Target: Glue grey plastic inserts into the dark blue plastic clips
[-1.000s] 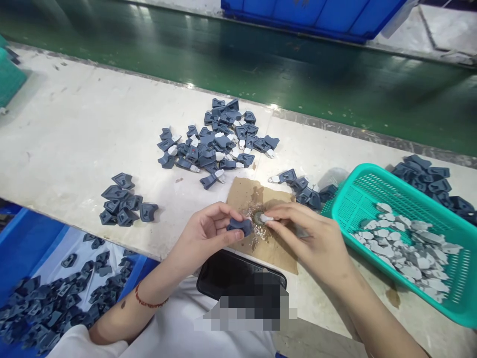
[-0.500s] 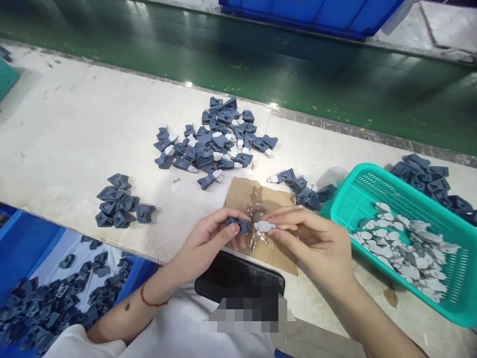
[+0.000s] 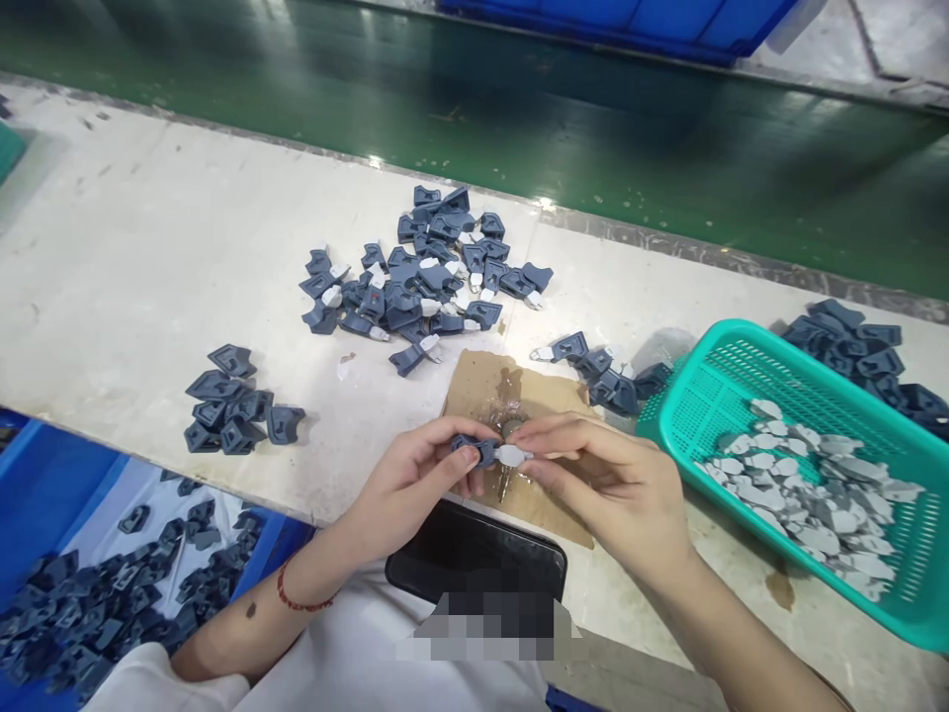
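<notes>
My left hand (image 3: 415, 470) pinches a dark blue-grey plastic part (image 3: 474, 451) between thumb and fingers. A small light grey plastic piece (image 3: 511, 455) is gripped by my right hand (image 3: 604, 475), its left end touching the blue-grey part. Whether the end sits inside the part I cannot tell. Both are held over a brown cardboard sheet (image 3: 474, 381) with a wet, shiny patch. A round metallic thing (image 3: 511, 427) shows partly behind my right fingertips.
A green basket (image 3: 671, 410) of light grey pieces stands right. Blue-grey parts lie in a central pile (image 3: 404, 302), a left group (image 3: 229, 405) and a right heap (image 3: 852, 346). A blue bin (image 3: 282, 539) holds more. A black phone (image 3: 474, 554) lies in front; a green belt (image 3: 474, 119) runs behind.
My right hand has moved left, bringing the light grey piece from a small gap away up against the blue-grey part. My left hand has stayed nearly still.
</notes>
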A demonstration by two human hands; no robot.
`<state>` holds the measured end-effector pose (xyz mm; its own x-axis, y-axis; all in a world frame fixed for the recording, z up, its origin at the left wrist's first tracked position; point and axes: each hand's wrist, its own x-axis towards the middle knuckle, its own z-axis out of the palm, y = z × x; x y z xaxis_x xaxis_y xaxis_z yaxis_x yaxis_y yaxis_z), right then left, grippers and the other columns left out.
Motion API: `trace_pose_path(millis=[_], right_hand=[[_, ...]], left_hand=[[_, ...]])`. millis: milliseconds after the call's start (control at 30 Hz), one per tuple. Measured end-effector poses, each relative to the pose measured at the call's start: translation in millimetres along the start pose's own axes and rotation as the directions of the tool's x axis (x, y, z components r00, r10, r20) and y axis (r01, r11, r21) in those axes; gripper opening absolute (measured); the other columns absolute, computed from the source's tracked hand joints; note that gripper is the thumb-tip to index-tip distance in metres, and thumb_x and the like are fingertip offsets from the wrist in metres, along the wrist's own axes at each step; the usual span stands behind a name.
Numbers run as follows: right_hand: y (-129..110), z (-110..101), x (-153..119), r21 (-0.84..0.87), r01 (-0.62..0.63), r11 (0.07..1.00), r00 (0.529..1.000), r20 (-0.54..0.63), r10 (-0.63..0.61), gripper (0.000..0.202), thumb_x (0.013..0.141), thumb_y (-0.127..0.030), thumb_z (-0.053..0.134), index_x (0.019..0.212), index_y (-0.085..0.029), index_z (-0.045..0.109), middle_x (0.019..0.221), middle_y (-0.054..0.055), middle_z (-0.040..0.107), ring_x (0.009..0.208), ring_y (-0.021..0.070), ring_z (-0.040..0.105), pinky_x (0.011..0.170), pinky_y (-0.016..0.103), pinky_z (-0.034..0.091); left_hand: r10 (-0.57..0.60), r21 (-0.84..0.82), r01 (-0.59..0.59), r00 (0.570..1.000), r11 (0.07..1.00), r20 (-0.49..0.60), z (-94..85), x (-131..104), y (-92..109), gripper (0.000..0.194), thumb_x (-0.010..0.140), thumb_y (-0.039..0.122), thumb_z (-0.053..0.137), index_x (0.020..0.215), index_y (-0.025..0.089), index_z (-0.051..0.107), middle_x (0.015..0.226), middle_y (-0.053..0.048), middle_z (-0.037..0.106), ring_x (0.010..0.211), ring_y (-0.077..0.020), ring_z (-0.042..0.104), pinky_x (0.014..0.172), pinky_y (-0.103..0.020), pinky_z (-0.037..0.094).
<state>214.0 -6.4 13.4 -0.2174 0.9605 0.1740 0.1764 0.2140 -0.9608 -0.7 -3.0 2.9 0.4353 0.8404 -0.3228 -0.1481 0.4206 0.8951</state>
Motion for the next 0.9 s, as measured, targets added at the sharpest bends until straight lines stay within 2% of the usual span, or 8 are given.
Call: trace_pose_path(millis=[233, 567, 667, 833, 900], right_hand=[[-2.8, 0.8, -0.6, -0.067, 0.023, 0.997, 1.0, -0.012, -0.024, 0.014, 0.089, -0.012, 0.076, 0.093, -0.026, 0.076, 0.098, -0.001, 0.081, 0.092, 0.0113, 0.077, 0.084, 0.019, 0.061], [-2.7, 6.3, -0.1, -0.184, 0.136, 0.974, 0.99, -0.001, -0.138, 0.014, 0.089, -0.006, 0.074, 0.09, -0.021, 0.075, 0.094, 0.002, 0.08, 0.089, 0.0109, 0.076, 0.083, 0.016, 0.06], [-1.7, 6.5, 0.3, -0.129, 0.071, 0.989, 0.996, -0.034, -0.076, 0.013, 0.088, -0.009, 0.076, 0.087, -0.022, 0.075, 0.091, 0.0, 0.08, 0.086, 0.0098, 0.076, 0.08, 0.015, 0.059], [-2.1, 7.3, -0.5, 0.015, -0.072, 0.997, 0.994, -0.083, 0.073, 0.011, 0.087, -0.015, 0.078, 0.084, -0.025, 0.073, 0.091, -0.003, 0.08, 0.084, 0.009, 0.076, 0.076, 0.014, 0.059], [-3.1, 7.2, -1.6, 0.022, -0.082, 0.996, 0.994, -0.073, 0.083, 0.011, 0.088, -0.016, 0.077, 0.084, -0.024, 0.071, 0.091, -0.003, 0.079, 0.083, 0.0088, 0.076, 0.075, 0.015, 0.059]], left_hand=[[-0.004, 0.013, 0.004, 1.0, 1.0, -0.01, 0.4, 0.2, 0.2, 0.034, 0.096, 0.048, 0.07, 0.109, 0.017, 0.073, 0.075, -0.001, 0.067, 0.071, -0.0142, 0.062, 0.07, -0.024, 0.054], [-0.028, 0.053, 0.03, 0.998, 0.998, -0.053, 1.3, 0.4, 0.6, 0.032, 0.095, 0.044, 0.07, 0.107, 0.014, 0.072, 0.072, 0.0, 0.066, 0.069, -0.0127, 0.061, 0.068, -0.022, 0.053], [-0.016, 0.056, 0.016, 1.0, 0.998, -0.012, 1.5, 0.9, 0.1, 0.031, 0.099, 0.044, 0.065, 0.107, 0.015, 0.071, 0.075, -0.001, 0.066, 0.072, -0.0131, 0.062, 0.07, -0.022, 0.053], [0.059, 0.149, -0.062, 0.998, 0.987, 0.027, 1.5, -0.7, -1.1, 0.033, 0.099, 0.04, 0.067, 0.126, 0.023, 0.064, 0.107, -0.002, 0.065, 0.091, -0.0131, 0.063, 0.078, -0.021, 0.052], [0.068, 0.252, -0.079, 0.996, 0.965, 0.05, 1.7, -1.7, 0.3, 0.024, 0.098, 0.037, 0.068, 0.116, 0.022, 0.064, 0.098, 0.001, 0.062, 0.081, -0.0102, 0.058, 0.07, -0.019, 0.047]])
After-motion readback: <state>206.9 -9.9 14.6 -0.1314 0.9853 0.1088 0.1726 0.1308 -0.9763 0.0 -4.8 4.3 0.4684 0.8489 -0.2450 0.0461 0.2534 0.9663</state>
